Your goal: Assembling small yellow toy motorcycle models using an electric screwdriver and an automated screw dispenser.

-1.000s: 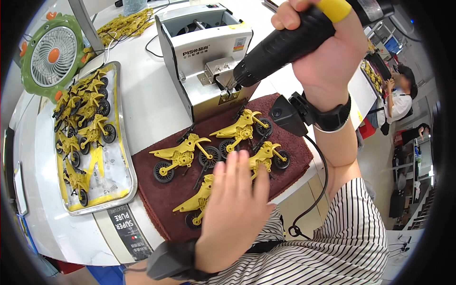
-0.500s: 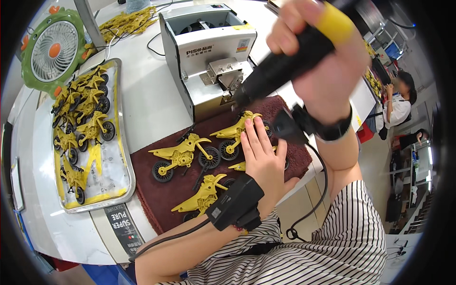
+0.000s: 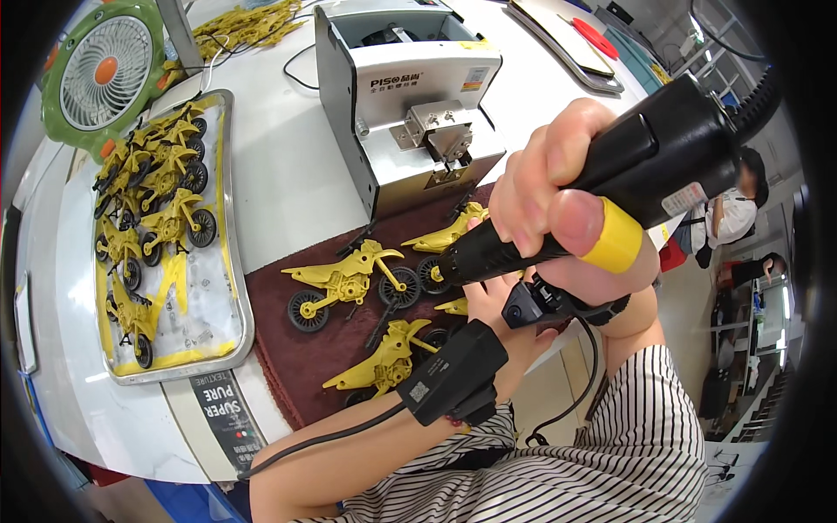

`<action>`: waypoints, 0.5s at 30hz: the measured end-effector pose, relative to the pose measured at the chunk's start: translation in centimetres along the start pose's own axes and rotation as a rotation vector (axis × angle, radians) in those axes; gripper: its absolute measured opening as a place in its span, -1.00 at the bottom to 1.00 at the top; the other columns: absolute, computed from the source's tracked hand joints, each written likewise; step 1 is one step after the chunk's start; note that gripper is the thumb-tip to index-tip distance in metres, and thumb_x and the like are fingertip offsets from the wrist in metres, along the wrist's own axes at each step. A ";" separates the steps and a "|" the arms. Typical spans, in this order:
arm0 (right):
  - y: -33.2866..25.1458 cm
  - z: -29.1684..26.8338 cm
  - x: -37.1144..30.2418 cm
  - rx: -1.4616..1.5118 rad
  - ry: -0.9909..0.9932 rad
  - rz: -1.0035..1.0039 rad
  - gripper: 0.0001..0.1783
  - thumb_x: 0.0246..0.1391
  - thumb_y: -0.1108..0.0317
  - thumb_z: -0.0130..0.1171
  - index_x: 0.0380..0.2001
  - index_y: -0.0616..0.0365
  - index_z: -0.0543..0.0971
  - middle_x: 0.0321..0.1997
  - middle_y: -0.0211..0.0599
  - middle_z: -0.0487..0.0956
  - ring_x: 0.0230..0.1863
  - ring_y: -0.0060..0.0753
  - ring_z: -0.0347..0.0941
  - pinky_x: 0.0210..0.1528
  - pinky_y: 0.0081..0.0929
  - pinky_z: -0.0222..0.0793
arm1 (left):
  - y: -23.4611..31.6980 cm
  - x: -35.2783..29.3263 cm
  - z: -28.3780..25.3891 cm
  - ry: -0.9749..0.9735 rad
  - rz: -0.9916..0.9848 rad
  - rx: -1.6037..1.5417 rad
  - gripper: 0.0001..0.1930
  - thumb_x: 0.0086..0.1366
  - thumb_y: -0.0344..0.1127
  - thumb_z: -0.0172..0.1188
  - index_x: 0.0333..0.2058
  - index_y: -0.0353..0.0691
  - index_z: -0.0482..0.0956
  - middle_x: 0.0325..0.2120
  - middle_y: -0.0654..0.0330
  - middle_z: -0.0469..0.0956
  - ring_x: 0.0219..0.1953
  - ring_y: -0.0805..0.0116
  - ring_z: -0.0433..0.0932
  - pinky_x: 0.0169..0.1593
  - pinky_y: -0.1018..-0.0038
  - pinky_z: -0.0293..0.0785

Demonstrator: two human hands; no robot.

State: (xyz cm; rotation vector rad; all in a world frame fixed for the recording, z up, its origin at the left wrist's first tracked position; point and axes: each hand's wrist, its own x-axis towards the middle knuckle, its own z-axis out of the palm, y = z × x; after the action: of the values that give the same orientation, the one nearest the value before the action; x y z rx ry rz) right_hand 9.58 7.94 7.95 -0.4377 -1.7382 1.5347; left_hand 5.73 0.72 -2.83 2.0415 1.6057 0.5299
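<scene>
My right hand point(image 3: 571, 205), with yellow tape on its thumb, is wrapped round a black electric screwdriver point(image 3: 658, 148). The tool slants down left, its nose over a yellow toy motorcycle point(image 3: 440, 237) with black wheels. I cannot see whether the tip touches it. My left hand point(image 3: 501, 318) lies on the work beside that toy, fingers stretched out; the screwdriver and right hand hide much of it. Two more toy motorcycles, one upper left point(image 3: 342, 277) and one nearer me point(image 3: 379, 359), lie on the brown cloth point(image 3: 277, 349). Each wrist carries a black strapped-on device.
Behind the cloth stands a silver screw-feeding machine point(image 3: 418, 96). A metal tray point(image 3: 242, 327) of similar motorcycles lies at left, by a green fan point(image 3: 100, 78). Yellow parts point(image 3: 248, 28) are heaped at the back. A cable hangs from the right wrist device. Other people are far right.
My right hand has brought the screwdriver down from near the machine's front to the motorcycle, now covering part of my left hand. The view has shifted slightly.
</scene>
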 end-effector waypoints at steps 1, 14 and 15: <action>-0.3 0.2 0.1 -0.018 -0.022 0.007 -0.70 -0.06 0.35 0.25 -0.35 0.05 0.31 -0.57 -0.43 0.37 -0.58 -0.56 0.32 -0.43 -0.57 0.25 | 0.1 -0.1 0.1 0.003 0.000 -0.002 -0.09 0.00 0.23 0.10 0.23 -0.17 0.06 0.20 -0.07 0.03 0.30 -0.18 -0.23 0.23 -0.06 -0.23; 0.4 1.0 0.8 -0.009 -0.100 -0.037 -0.67 -0.10 0.36 0.28 -0.37 0.07 0.31 -0.58 -0.43 0.38 -0.57 -0.54 0.33 -0.45 -0.56 0.26 | 0.8 -0.6 -0.4 0.059 -0.023 0.215 -0.09 0.00 0.26 0.10 0.22 -0.17 0.08 0.17 -0.18 0.08 0.28 -0.29 -0.20 0.21 -0.16 -0.22; 0.4 1.2 0.8 -0.005 -0.084 -0.052 -0.68 -0.11 0.37 0.28 -0.38 0.07 0.31 -0.58 -0.42 0.38 -0.57 -0.54 0.33 -0.45 -0.56 0.26 | 0.9 -0.7 -0.6 0.058 -0.031 0.229 -0.09 0.00 0.26 0.10 0.22 -0.17 0.08 0.17 -0.18 0.07 0.27 -0.30 -0.19 0.21 -0.16 -0.21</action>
State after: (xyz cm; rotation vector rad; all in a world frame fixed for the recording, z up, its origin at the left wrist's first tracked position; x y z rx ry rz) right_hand 8.05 7.76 7.82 -0.3321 -1.8041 1.5309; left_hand 5.92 -0.06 -1.84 2.1790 1.8011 0.4135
